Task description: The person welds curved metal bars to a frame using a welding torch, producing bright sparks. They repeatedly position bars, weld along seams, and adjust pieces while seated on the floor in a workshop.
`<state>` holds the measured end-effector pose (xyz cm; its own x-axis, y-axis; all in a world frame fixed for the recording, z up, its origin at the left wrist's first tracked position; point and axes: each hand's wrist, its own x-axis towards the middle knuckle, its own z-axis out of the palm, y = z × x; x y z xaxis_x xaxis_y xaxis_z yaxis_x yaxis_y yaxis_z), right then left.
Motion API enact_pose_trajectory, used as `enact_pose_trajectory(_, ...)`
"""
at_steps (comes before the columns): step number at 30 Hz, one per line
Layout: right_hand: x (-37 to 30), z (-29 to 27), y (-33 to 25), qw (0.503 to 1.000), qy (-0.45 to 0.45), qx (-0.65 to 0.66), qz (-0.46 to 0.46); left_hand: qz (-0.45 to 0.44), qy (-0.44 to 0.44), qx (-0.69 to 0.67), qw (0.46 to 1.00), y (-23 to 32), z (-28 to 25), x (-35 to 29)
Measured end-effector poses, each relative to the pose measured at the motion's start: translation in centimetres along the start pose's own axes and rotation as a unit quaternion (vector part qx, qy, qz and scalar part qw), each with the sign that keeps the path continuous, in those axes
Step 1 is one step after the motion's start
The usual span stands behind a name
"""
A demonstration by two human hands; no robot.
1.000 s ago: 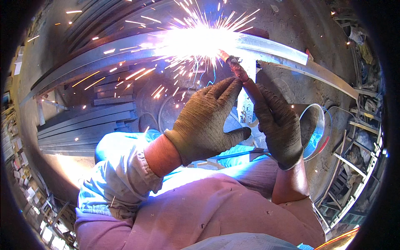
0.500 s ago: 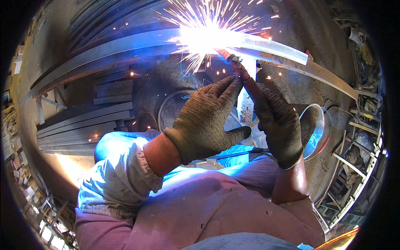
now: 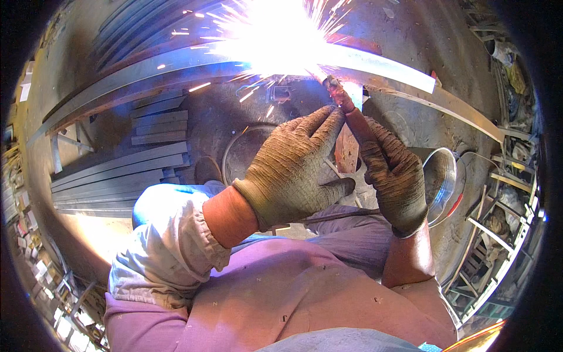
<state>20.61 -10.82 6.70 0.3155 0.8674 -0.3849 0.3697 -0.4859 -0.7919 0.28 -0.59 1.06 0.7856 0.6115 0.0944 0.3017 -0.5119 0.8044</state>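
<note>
My right hand [image 3: 396, 176], in a dark, worn glove, is closed around a welding torch [image 3: 356, 124]. Its reddish, scuffed neck points up and away to the left. My left hand [image 3: 293, 167], gloved too, has its fingers stretched out and its thumb apart. Its fingertips rest against or very close to the torch neck. Beyond the torch tip, a white arc glare with flying sparks hides the spot being welded on a long metal bar [image 3: 399, 69]. A dark cable [image 3: 346, 216] runs from below my right hand to the left.
Several metal bars [image 3: 117, 170] lie stacked at the left. More long bars [image 3: 141, 26] lie at the far left. An upright metal post [image 3: 347, 149] stands below the bar. To the right are a shiny round container [image 3: 440, 182] and a metal rack frame [image 3: 498, 234].
The glare has grown and shifted slightly left and away. The torch tip is partly lost in it. Both hands have stayed almost in place.
</note>
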Motion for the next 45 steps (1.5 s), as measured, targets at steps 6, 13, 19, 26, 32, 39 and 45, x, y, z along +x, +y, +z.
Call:
enact_pose_trajectory(6,-0.1,0.0,0.0,1.0,0.003,0.022,0.005,-0.003,-0.001,0.012,1.0,0.0,0.1,-0.1)
enact_pose_trajectory(13,0.3,0.1,-0.1,0.999,0.012,-0.015,-0.044,-0.019,-0.029,-0.018,0.999,0.5,-0.4,0.2)
enact_pose_trajectory(19,-0.1,0.0,-0.5,0.998,0.013,0.042,0.039,-0.006,-0.011,0.028,1.0,0.4,-0.4,0.1)
enact_pose_trajectory(26,0.4,-0.6,-0.1,1.0,-0.019,-0.001,-0.015,0.005,-0.004,0.024,1.0,0.3,-0.3,0.4)
enact_pose_trajectory(32,0.2,-0.4,-0.4,0.999,0.01,0.028,-0.015,0.035,0.015,-0.036,0.999,0.0,0.1,1.0)
enact_pose_trajectory(39,0.8,0.3,-0.6,0.998,0.044,0.044,0.014,0.039,0.034,-0.038,0.998,-0.5,0.5,1.2)
enact_pose_trajectory(45,1.1,0.6,-0.8,0.997,0.052,0.054,0.018,0.028,0.028,-0.027,0.999,-0.7,0.3,1.4)
